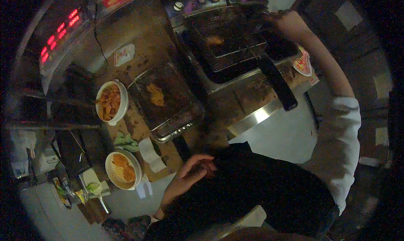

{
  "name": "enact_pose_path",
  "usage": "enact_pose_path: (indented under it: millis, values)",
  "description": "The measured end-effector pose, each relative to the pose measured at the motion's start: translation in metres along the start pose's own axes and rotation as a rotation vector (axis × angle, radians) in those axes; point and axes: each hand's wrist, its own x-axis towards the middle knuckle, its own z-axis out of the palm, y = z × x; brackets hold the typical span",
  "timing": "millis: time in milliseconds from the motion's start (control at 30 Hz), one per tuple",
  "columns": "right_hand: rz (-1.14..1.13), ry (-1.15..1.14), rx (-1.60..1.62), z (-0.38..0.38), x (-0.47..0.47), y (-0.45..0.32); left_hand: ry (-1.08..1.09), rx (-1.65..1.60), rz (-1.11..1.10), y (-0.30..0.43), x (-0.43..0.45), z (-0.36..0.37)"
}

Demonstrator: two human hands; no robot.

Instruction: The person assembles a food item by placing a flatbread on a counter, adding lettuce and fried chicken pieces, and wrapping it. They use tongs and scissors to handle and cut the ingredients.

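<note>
My right hand (pixel 282 20) reaches to the back right of a deep fryer (pixel 217 87). Dark shadow hides its fingertips and whatever they may grip. A wire frying basket (pixel 241 48) sits over the fryer well, its black handle (pixel 279 85) sloping toward me. One golden fried piece (pixel 214 40) shows inside. My left hand (pixel 189 174) hovers before my dark apron, fingers loosely curled and nothing in it. Left of the fryer, a rectangular wire-edged tray (pixel 170 132) holds a browned fried piece (pixel 156 95).
Two round white bowls (pixel 125 99) (pixel 137 165) of orange-brown food stand along the worktop's left side. Between them lie a crumpled green cloth (pixel 126 142) and white paper (pixel 152 154). A red-lit digital display (pixel 60 36) hangs upper left. Control knobs (pixel 178 6) line the fryer's back.
</note>
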Motion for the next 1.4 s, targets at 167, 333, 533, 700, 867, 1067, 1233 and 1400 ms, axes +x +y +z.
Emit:
enact_pose_path:
  millis: [167, 333, 533, 700, 867, 1067, 1233, 1400]
  values:
    - [-0.081, 0.18, -0.087, 0.05, -0.01, 0.01, 0.06, 0.122, -0.111, 0.007, 0.032, 0.004]
    - [-0.113, 0.321, -0.151, 0.097, -0.002, 0.023, 0.102, 0.017, -0.165, 0.004, 0.046, 0.013]
    - [-0.184, 0.26, -0.099, 0.113, 0.045, 0.041, 0.12, 0.098, -0.161, 0.005, 0.044, 0.021]
    - [-0.18, 0.333, 0.036, 0.077, 0.035, 0.048, 0.196, -0.044, -0.121, 0.0, 0.027, 0.022]
    - [0.049, -0.095, 0.07, 0.053, 0.01, 0.015, 0.231, -0.102, -0.115, -0.01, 0.017, 0.025]
    - [-0.059, 0.051, -0.076, 0.058, 0.03, -0.015, 0.235, -0.112, -0.109, -0.008, 0.018, 0.028]
    - [-0.168, 0.236, -0.078, 0.066, 0.046, -0.027, 0.257, -0.127, -0.127, -0.006, 0.02, 0.031]
    - [-0.118, 0.207, -0.075, 0.068, 0.035, -0.01, 0.227, -0.063, -0.12, -0.005, 0.004, 0.025]
